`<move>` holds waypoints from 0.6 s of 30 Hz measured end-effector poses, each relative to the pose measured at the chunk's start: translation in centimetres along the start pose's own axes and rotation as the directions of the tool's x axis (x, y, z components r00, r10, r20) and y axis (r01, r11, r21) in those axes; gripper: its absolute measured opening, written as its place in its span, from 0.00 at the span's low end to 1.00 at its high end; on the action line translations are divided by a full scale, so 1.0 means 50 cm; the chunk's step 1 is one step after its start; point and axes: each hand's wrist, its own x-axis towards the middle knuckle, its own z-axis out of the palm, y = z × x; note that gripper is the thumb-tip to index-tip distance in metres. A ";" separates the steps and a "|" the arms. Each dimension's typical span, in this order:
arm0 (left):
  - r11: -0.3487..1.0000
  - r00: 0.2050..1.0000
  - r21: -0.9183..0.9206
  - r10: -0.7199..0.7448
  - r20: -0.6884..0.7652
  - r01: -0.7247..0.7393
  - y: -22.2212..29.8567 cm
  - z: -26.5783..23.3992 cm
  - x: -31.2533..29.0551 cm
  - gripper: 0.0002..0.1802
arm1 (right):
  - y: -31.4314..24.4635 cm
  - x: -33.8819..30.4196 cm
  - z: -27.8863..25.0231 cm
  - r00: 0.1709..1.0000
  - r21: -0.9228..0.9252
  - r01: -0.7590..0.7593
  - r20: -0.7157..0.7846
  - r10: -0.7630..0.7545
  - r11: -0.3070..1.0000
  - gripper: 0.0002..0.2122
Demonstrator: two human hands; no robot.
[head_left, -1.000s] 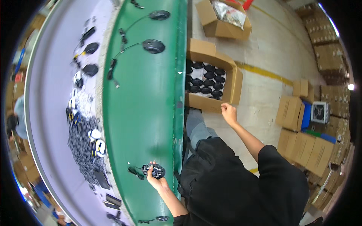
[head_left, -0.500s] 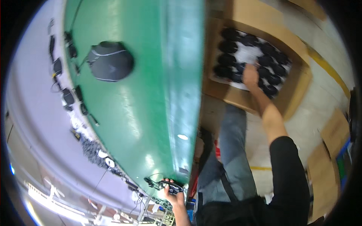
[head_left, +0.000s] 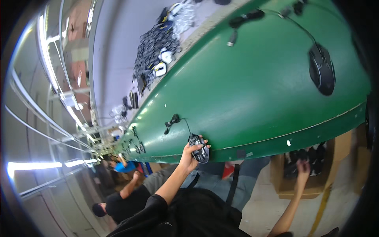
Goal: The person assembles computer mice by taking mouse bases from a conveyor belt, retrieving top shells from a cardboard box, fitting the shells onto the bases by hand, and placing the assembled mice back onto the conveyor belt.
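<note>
My left hand (head_left: 188, 158) is closed around a computer mouse (head_left: 200, 150) with a dark, glossy, patterned shell, at the near edge of the green table (head_left: 237, 98). From this mouse a thin black cable runs to a tied bundle (head_left: 172, 121) on the tabletop. Low on the right, my right hand (head_left: 303, 166) reaches into an open cardboard box (head_left: 297, 195) and touches or nears the dark rounded things (head_left: 318, 155) inside. Its fingers are smeared by motion, so a grip cannot be made out. Another black mouse (head_left: 323, 73) lies on the table at the far right.
Tied black cables (head_left: 246, 17) lie along the table's far side. Beyond them a pale surface carries a heap of small dark grey parts (head_left: 156, 49) and clear plastic bags (head_left: 183, 17). At lower left another person (head_left: 126, 203) works at the same table.
My view has swung left along the table, so the box now appears lower right. The left hand still holds the mouse; the right hand is still in the box.
</note>
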 end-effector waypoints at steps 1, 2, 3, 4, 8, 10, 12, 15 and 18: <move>1.000 1.000 -0.028 0.014 -0.009 -0.014 0.006 0.005 -0.002 0.22 | -0.052 -0.091 -0.015 0.992 0.059 0.027 0.119 -0.034 0.998 0.21; 0.996 1.000 -0.084 0.011 -0.008 -0.011 0.019 0.003 -0.015 0.22 | -0.181 -0.180 -0.001 0.960 -0.174 -0.134 0.223 0.172 0.976 0.24; 0.997 1.000 -0.075 0.001 0.017 0.000 0.034 -0.001 -0.030 0.23 | -0.268 -0.264 0.042 0.936 -0.003 -0.153 0.322 0.146 0.988 0.26; 0.998 0.999 -0.070 0.001 0.039 0.002 0.049 -0.007 -0.049 0.23 | -0.345 -0.326 0.093 0.901 0.161 -0.183 0.423 0.100 0.970 0.28; 0.975 0.987 -0.213 0.096 0.130 -0.067 0.102 -0.078 -0.098 0.23 | -0.455 -0.363 0.376 0.811 0.152 0.354 0.441 -0.384 0.923 0.25; 0.938 0.981 -0.330 0.151 0.119 -0.104 0.129 -0.138 -0.128 0.23 | -0.526 -0.365 0.528 0.864 0.088 0.146 0.473 -0.170 0.985 0.23; 0.903 0.972 -0.405 0.206 0.112 -0.145 0.161 -0.167 -0.148 0.24 | -0.535 -0.343 0.619 0.910 -0.159 0.293 0.348 -0.225 0.943 0.21; 0.817 0.949 -0.544 0.295 0.112 -0.190 0.201 -0.217 -0.167 0.29 | -0.526 -0.312 0.654 0.752 -0.682 0.589 0.265 -0.603 0.434 0.26; 0.777 0.922 -0.598 0.355 0.156 -0.198 0.225 -0.269 -0.165 0.34 | -0.562 -0.315 0.643 0.734 -0.840 0.503 0.290 -0.615 0.204 0.27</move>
